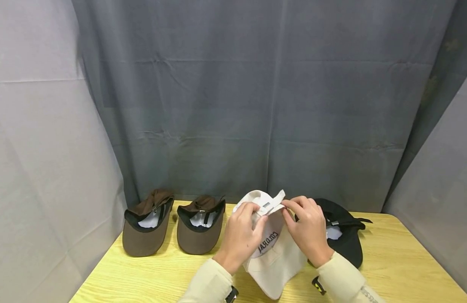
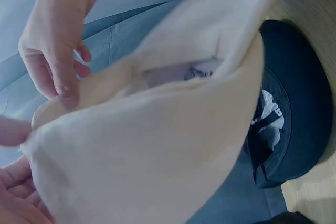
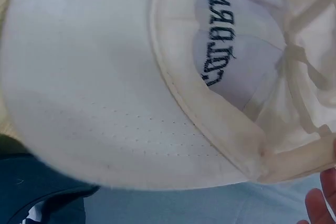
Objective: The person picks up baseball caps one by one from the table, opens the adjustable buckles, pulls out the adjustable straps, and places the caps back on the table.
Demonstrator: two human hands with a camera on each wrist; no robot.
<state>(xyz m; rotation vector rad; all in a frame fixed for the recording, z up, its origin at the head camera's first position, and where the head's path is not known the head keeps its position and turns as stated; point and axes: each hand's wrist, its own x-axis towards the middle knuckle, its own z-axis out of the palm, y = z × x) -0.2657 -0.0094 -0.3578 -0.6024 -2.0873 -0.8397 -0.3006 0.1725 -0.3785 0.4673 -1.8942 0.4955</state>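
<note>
An off-white baseball cap (image 1: pixel 276 269) hangs between both hands, its brim toward me and its inside showing. Reversed dark lettering (image 3: pixel 218 30) shows on the inner front panel. My left hand (image 1: pixel 242 235) pinches the cap's back edge beside the strap buckle. At the other side, my right hand (image 1: pixel 307 227) pinches the adjustment strap (image 1: pixel 273 204) between thumb and index finger; a loose strap end sticks up. In the left wrist view, my right hand (image 2: pixel 55 40) touches the far edge of the cap (image 2: pixel 136 156), while the left hand's fingers grip the near corner.
Two brown caps (image 1: pixel 144 240) (image 1: pixel 199 240) lie on the wooden table (image 1: pixel 142 282) to the left, openings up. Behind my right hand lies a black cap (image 1: pixel 350 235). A grey curtain (image 1: pixel 218 105) closes off the back, with light cloth panels (image 1: pixel 36 147) at the sides.
</note>
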